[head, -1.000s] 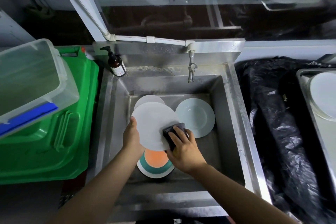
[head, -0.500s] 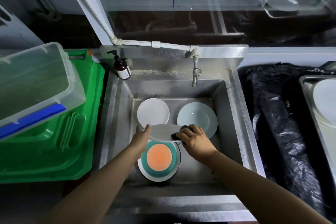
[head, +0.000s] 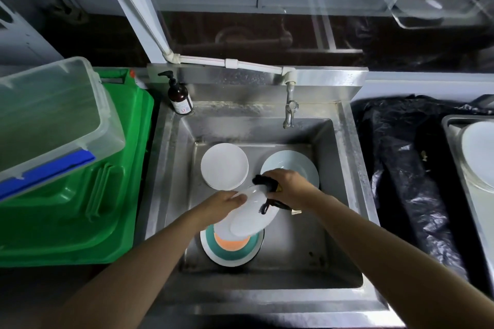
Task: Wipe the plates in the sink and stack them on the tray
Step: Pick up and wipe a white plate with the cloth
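Left hand [head: 226, 201] grips the white plate [head: 250, 218] by its left rim, holding it tilted above the orange-and-teal plate [head: 231, 250] in the sink [head: 344, 168]. Right hand [head: 290, 185] is clenched around a dark sponge [head: 263, 181] pressed at the plate's upper right edge. The tray [head: 451, 147] lies far off to the right, so the right hand is nearer it. The brown pump bottle [head: 180, 99] carries a label, too small to read.
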`<state>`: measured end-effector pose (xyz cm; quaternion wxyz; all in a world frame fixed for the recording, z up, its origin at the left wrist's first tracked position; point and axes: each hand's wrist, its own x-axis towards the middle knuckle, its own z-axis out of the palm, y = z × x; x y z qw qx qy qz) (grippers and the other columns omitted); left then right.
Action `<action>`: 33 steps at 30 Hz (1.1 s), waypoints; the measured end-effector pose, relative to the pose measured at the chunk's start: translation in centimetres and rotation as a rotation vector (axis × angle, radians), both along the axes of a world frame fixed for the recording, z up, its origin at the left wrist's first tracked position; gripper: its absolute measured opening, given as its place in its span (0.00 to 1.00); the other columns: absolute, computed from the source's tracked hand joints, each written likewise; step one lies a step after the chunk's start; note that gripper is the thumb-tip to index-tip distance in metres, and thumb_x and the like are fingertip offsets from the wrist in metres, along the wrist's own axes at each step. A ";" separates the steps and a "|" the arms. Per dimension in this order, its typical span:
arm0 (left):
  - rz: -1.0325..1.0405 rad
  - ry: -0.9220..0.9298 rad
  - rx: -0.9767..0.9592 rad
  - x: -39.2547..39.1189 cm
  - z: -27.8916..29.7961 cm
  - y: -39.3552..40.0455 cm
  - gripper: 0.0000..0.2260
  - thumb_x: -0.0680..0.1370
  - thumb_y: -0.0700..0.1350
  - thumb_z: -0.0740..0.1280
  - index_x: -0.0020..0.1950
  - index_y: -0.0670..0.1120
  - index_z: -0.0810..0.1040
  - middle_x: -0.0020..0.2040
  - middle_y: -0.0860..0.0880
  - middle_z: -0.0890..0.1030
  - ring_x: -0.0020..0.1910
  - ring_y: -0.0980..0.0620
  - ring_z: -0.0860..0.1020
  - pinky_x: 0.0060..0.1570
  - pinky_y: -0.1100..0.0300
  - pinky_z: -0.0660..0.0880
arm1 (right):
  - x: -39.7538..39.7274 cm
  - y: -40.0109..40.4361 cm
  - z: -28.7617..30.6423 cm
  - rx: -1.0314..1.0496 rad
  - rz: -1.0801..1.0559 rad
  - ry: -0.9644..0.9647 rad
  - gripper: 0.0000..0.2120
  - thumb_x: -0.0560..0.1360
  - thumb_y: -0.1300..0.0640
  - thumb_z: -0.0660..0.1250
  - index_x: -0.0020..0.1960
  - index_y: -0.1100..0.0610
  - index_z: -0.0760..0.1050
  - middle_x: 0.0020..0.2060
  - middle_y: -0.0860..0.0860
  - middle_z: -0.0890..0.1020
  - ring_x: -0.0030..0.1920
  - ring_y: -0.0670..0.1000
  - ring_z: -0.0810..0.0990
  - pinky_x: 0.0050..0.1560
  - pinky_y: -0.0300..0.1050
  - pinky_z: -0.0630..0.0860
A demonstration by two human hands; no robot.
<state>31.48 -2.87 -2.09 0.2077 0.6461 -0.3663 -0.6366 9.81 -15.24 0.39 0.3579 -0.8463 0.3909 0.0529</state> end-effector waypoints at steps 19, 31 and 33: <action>0.740 0.197 0.188 -1.8 0.2 -0.4 0.29 0.78 0.72 0.53 0.55 0.53 0.83 0.51 0.48 0.88 0.54 0.45 0.85 0.61 0.45 0.80 | 5.2 6.1 -2.3 -0.512 -0.146 -0.204 0.17 0.81 0.46 0.61 0.69 0.44 0.73 0.71 0.46 0.72 0.70 0.64 0.67 0.68 0.59 0.67; 0.751 0.183 0.178 -2.7 0.0 -0.6 0.27 0.81 0.69 0.55 0.53 0.51 0.84 0.47 0.47 0.88 0.51 0.45 0.85 0.55 0.50 0.80 | 6.3 8.0 -1.9 -0.560 -0.140 -0.409 0.14 0.80 0.55 0.68 0.65 0.54 0.79 0.65 0.52 0.78 0.66 0.62 0.72 0.71 0.55 0.67; 0.758 0.209 0.181 -2.3 0.0 -0.4 0.27 0.80 0.70 0.55 0.56 0.51 0.83 0.49 0.46 0.88 0.52 0.44 0.85 0.58 0.48 0.80 | 6.0 7.2 -2.0 -0.571 -0.102 -0.379 0.15 0.81 0.51 0.65 0.66 0.52 0.78 0.66 0.50 0.77 0.66 0.62 0.72 0.70 0.55 0.68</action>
